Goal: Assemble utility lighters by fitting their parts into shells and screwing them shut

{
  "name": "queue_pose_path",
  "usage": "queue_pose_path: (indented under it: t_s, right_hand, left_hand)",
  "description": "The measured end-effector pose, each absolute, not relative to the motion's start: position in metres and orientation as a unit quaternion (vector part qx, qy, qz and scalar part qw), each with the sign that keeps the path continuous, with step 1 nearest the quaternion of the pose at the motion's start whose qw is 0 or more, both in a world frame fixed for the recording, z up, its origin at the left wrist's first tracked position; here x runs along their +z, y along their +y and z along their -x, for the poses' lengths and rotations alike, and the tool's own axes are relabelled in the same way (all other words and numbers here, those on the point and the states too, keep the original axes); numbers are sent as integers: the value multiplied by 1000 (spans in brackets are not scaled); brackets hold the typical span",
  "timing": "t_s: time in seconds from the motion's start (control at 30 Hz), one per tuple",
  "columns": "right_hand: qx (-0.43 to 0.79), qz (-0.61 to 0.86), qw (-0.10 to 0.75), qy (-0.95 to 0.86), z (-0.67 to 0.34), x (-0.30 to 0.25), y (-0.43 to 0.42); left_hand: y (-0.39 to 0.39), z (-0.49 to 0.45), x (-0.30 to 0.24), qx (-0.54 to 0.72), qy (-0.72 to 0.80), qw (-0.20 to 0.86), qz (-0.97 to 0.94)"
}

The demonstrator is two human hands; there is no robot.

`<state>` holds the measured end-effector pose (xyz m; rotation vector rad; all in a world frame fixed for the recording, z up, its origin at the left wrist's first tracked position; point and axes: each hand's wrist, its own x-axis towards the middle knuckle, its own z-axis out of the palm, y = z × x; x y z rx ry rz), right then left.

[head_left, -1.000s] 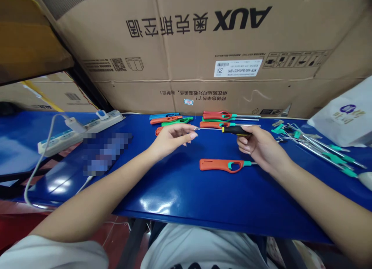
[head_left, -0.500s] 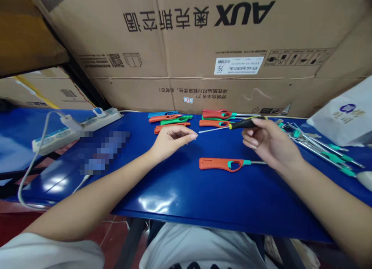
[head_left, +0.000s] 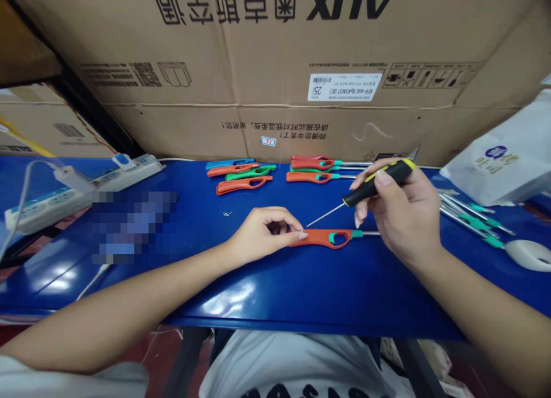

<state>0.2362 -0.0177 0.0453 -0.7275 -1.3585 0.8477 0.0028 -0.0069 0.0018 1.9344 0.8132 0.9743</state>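
My left hand (head_left: 269, 231) pinches a tiny metal piece, apparently a small screw (head_left: 303, 231), at the handle end of an orange lighter (head_left: 316, 237). This long-nosed gas lighter lies flat on the blue table, its green trigger and metal tube pointing right. In my right hand (head_left: 402, 209) is a black and yellow screwdriver (head_left: 374, 186), tilted so its thin shaft slopes down left. The tip hovers just by my left fingertips. Several small screws (head_left: 227, 214) lie loose left of my left hand.
Behind stand handle shells (head_left: 244, 185) in blue, orange and green, and assembled lighters (head_left: 309, 178). At right lie metal tubes (head_left: 473, 220), a white rounded object (head_left: 528, 254) and a white bag (head_left: 499, 151). A power strip (head_left: 107, 183) sits left; a cardboard box (head_left: 267, 54) walls the back.
Both hands have come down and toward the orange lighter; my left fingertips are now at its handle end. The screwdriver has tipped steeper, and loose screws show where my left hand was covering.
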Motion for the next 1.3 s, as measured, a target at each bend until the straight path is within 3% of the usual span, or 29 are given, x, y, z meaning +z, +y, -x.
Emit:
queue_pose_path:
  t_s: [0.8,1.17,1.3]
  right_hand:
    - [346,304,594,-659,-230,46,-29]
    - [352,330,601,-637,-223,47,-36]
    - [312,343,611,-641,-228,49,-33]
  left_hand:
    - [-7,0,0,383,337,391,-766]
    - [-7,1,-1,373,326,326,-806]
    - [-2,4,5,394,321,353,-786]
